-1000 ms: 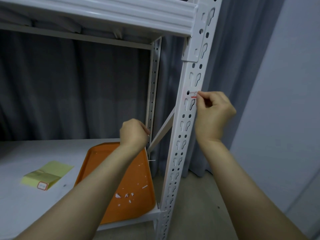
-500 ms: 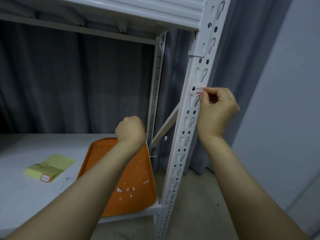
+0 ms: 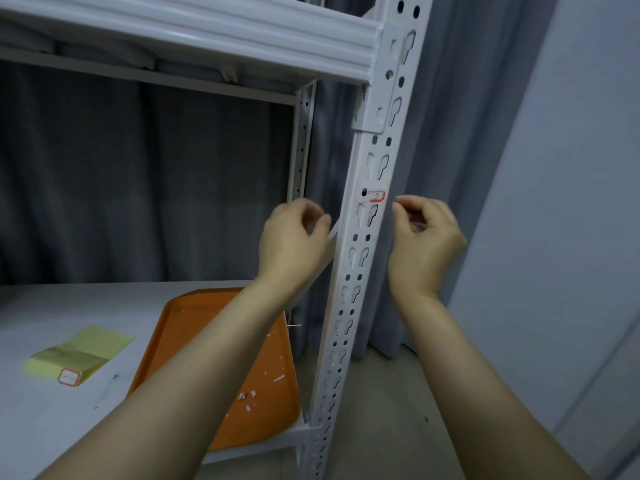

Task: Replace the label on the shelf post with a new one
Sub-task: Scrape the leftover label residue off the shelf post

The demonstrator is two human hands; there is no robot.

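Observation:
A torn remnant of the old red-edged label (image 3: 376,195) clings to the white perforated shelf post (image 3: 350,299) just above hand height. My right hand (image 3: 424,237) hovers just right of the post, fingers curled, thumb and forefinger tips together a little right of the remnant; nothing shows between them. Left of the post, my left hand (image 3: 291,244) is raised with curled fingers and holds nothing visible. A fresh red-bordered label (image 3: 69,376) lies on a yellow-green backing sheet (image 3: 86,348) on the lower shelf.
An orange tray (image 3: 194,341) on the lower shelf (image 3: 52,427) carries several white label scraps (image 3: 249,398). The upper shelf beam (image 3: 207,32) runs overhead. A diagonal brace passes behind my left hand. Grey curtain hangs behind; a pale wall (image 3: 571,202) stands on the right.
My right hand has come off the label and now sits just right of the post. My left hand has risen from above the tray to label height beside the post.

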